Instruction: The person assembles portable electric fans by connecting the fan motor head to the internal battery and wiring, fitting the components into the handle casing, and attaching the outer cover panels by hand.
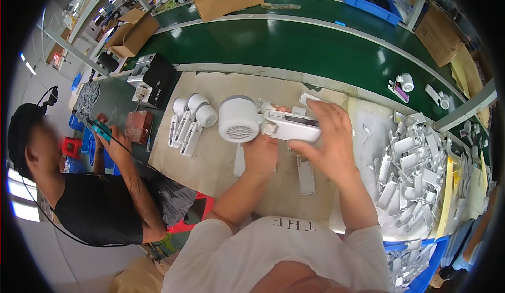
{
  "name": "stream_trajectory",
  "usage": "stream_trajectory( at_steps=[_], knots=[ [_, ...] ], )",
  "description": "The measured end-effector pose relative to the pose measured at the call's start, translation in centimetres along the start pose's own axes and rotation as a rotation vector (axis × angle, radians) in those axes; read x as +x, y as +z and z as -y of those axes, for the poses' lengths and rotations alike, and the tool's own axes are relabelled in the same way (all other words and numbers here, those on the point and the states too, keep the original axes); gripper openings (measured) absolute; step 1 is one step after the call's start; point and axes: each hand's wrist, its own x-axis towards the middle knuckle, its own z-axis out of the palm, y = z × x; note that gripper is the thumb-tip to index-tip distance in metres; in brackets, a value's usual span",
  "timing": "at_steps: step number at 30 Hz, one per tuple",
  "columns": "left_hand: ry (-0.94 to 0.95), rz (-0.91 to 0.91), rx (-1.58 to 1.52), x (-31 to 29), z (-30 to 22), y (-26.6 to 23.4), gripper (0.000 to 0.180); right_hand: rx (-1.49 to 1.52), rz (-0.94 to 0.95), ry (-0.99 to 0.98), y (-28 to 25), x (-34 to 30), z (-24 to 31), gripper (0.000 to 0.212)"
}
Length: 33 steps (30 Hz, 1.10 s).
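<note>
A white handheld fan (239,122) is held up over the worktable, its round slotted head to the left and its handle (289,127) stretching right. Dark parts show along the handle's uncovered upper side. My left hand (261,153) is closed round the neck from below, its fingers partly hidden behind the fan. Thumb and fingers of my right hand (331,140) curve about the handle's far end. Below them on the table lies a white handle shell (305,174), and another pale piece (239,161) is partly covered by my left hand. Several similar white fans (192,119) lie to the left.
White plastic shells (410,166) are heaped on the right, above a blue bin (434,266). A black-and-silver machine (152,80) stands at the back left. Another person (100,203) at the left holds a teal power screwdriver (100,130). A green conveyor (294,43) runs behind.
</note>
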Motion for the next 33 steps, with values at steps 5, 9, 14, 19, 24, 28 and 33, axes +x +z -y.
stream_trajectory(
  at_steps=[5,9,14,19,24,28,33],
  knots=[
    [-0.031,0.084,-0.123,0.6,-0.3,-0.1,0.037,0.880,0.269,0.499,0.6,-1.0,-0.3,0.043],
    [-0.028,0.039,-0.133,0.3,-0.8,0.2,0.039,0.859,0.212,0.488,0.7,-0.9,0.9,0.042],
    [-0.047,-0.020,-0.122,0.4,-0.3,0.0,0.041,0.191,-0.295,0.038,1.4,0.3,1.5,0.050],
    [-0.095,-0.068,-0.156,0.2,-0.1,0.3,0.041,0.085,-0.181,-0.208,2.1,-0.4,1.3,0.055],
    [0.010,-0.114,-0.073,0.0,0.4,0.7,0.038,0.083,-0.207,-0.188,2.6,-0.6,1.7,0.054],
    [0.120,-0.107,-0.024,-0.1,1.0,0.5,0.037,0.087,-0.228,-0.179,3.2,-0.7,2.0,0.054],
    [0.118,-0.111,0.003,0.0,1.2,0.9,0.036,0.186,-0.306,-0.104,3.3,-0.5,2.3,0.050]
  ],
)
